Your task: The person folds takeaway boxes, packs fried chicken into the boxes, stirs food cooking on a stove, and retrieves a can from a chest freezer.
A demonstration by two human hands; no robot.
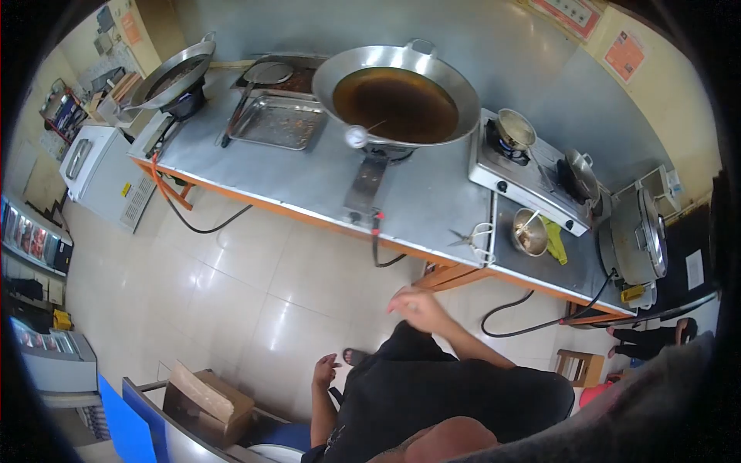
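Note:
My left hand (326, 370) hangs low over the tiled floor, with its fingers loosely apart and nothing in it. Above my dark shirt, my right hand (421, 310) is raised in front of the table's front edge. Its fingers are loosely bent and I see nothing held in them. Neither hand touches anything on the metal table (301, 174). Scissors (472, 241) lie near that edge, the nearest tool to my right hand. Beside them stands a small metal bowl (529, 233) with a utensil in it.
A large wok of dark liquid (397, 100) carries a thermometer (356, 136) at its rim. Left of it lie a metal tray (279, 123) and another wok (174, 76). A two-burner stove (525, 181) bears pans. A cardboard box (208, 401) and several hoses sit lower down.

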